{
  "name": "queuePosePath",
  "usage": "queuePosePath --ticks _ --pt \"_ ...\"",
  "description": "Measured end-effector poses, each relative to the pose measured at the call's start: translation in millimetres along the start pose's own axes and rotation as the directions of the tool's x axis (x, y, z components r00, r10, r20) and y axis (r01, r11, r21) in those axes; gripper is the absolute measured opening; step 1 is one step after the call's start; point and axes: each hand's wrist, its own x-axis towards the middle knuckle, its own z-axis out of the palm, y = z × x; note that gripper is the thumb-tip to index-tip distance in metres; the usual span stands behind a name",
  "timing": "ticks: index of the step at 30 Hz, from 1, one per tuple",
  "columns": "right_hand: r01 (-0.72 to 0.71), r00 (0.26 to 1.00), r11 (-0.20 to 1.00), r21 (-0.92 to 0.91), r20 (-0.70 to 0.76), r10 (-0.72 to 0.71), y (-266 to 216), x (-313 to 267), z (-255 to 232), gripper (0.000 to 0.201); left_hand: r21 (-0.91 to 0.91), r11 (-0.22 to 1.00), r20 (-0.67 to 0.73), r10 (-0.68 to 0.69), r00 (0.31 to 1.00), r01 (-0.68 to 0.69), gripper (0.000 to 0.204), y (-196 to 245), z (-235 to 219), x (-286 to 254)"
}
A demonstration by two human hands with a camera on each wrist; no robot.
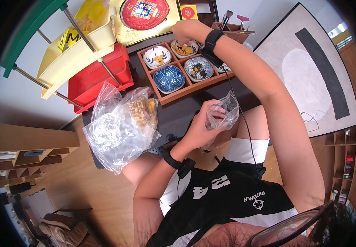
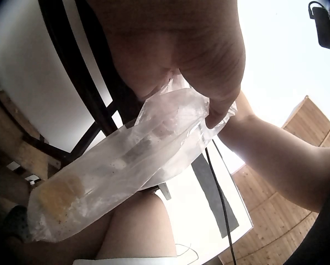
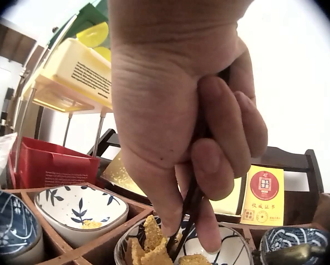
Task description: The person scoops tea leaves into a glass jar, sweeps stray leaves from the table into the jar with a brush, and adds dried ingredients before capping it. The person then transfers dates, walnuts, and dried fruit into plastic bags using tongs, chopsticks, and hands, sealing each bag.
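In the head view my left hand (image 1: 208, 121) grips the top of a clear plastic bag (image 1: 226, 117); in the left wrist view the bag (image 2: 126, 152) hangs down with a yellowish piece (image 2: 61, 197) at its bottom. My right hand (image 3: 181, 105) holds dark chopsticks (image 3: 190, 212), their tips down in a patterned bowl (image 3: 225, 245) among yellow crusted pieces (image 3: 152, 248). Whether the tips pinch a piece I cannot tell. The bowl sits in a divided wooden tray (image 1: 178, 95), beside a white leaf-patterned bowl (image 1: 157, 57) with a few yellow bits.
A blue flowered bowl (image 1: 169, 79) and a bowl with dark bits (image 1: 198, 68) share the tray. To its left lie a large plastic bag (image 1: 116, 127) of food and a red bin (image 1: 100, 80). Behind stands a red round package (image 1: 145, 12). A black cable (image 1: 248, 136) hangs from my right wrist.
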Motion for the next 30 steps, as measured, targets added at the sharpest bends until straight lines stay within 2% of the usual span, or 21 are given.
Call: queuePosePath --ticks 30 --pt "0.022 1.000 1.000 0.002 0.011 -0.022 2.6 1.3 1.2 0.010 0.002 1.000 0.000 0.010 1.000 -0.010 0.069 0.7 0.3 0.9"
